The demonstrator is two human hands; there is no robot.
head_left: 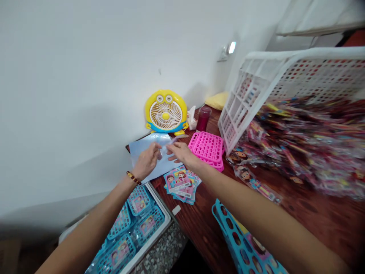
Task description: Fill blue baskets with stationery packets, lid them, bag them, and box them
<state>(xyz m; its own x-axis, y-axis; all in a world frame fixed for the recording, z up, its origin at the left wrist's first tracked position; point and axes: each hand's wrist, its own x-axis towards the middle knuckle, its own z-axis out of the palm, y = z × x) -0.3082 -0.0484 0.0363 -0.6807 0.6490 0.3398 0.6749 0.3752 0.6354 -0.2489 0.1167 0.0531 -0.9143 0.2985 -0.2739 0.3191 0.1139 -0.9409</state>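
Dark wood table [196, 215], white wall [85, 57], one yellow fan [165, 111], one red cup [203, 118], one white crate [313, 52]. Left hand [147, 161], right hand [183, 153]: fingers bent, can't tell if they're gripping anything tbh.

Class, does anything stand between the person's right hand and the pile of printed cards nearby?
Nothing visible does: the pile of printed cards lies just below the right hand in the picture. The pink perforated stack sits off to one side.
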